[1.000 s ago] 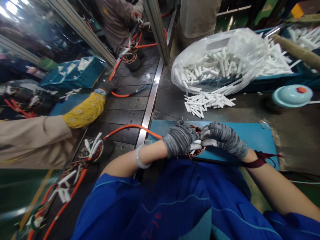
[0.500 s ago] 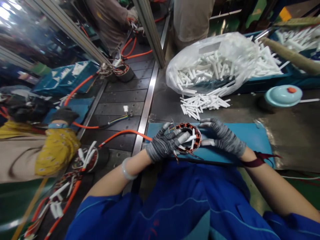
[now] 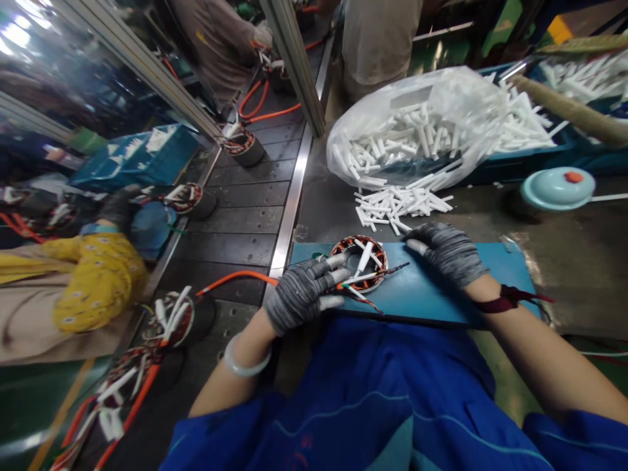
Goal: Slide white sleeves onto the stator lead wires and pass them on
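Observation:
A round copper-wound coil part with white tubes and loose wires lies on the blue mat. My left hand, in a grey glove, lies along its left side, fingertips on its rim and near the wires; what they hold, if anything, is too small to name. To the right, apart from the coil, my right hand has its fingers together near the loose white tubes; its fingertips are blurred. An orange cable runs leftward from the coil, behind my left hand.
A clear bag of white tubes stands at the back, beside blue bins. A light blue lidded container is on the right. Left of a metal rail, more coil parts rest on slats. A person in yellow sleeves works at the far left.
My right hand has left the coil's right side and its fingers have closed up. My left hand has moved slightly left and down. The coil has turned, and coils on the slats have shifted.

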Tool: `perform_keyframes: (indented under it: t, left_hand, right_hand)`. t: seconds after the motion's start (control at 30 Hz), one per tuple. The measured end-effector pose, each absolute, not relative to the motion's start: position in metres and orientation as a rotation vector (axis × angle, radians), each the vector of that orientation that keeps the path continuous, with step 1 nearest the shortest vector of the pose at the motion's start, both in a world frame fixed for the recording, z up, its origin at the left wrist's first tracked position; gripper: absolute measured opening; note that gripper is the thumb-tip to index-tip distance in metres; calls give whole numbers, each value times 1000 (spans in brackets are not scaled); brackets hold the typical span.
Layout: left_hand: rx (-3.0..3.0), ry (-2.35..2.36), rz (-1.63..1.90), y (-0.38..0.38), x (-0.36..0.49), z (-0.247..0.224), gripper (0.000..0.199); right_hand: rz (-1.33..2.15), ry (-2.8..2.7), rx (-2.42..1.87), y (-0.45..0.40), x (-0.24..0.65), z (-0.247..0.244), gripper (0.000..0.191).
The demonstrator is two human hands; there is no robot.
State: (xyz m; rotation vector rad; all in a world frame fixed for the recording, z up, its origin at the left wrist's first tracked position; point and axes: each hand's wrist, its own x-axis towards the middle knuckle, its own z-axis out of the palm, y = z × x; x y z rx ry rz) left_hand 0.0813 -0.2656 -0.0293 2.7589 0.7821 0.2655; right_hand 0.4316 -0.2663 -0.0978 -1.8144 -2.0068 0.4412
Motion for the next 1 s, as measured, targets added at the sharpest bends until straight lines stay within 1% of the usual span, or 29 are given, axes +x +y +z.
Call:
perform_keyframes:
  t: [0.1,0.23,0.37,0.5,0.63,0.73,0.87,1.0]
  left_hand:
    - [2759,842,146,-263,85,-41,44]
    - [2859,1092,4,-282,114,-38,49]
    - [2902,1138,85,-299,128,-31,46]
    - [2875,1093,235,-299,125,-34,46]
    - [2882,1092,265,-297,124,-36,47]
    - [2905,1105,200,-298,127,-34,48]
    - [2920,1128,74,-299,130,-31,49]
    - [2919,1138,30,-297,134,-31,50]
  right_hand:
    - [449,-1772,-1847,-271,435,-94,40]
    - [534,-1549,-1697,-291,432,-81,41]
    - [724,-1365,-1569,-318,433,-62,29]
    - [957,-1307,-1517,-329,436,-57,29]
    - [1128,-1257,-1465,-320,439,-64,31]
    - [1199,-1315,-1360,-310,437,-63,32]
    - [1311,-1529,-1212,-297,435,-52,32]
    - [1360,-1790,-1197,-285,430,-36,33]
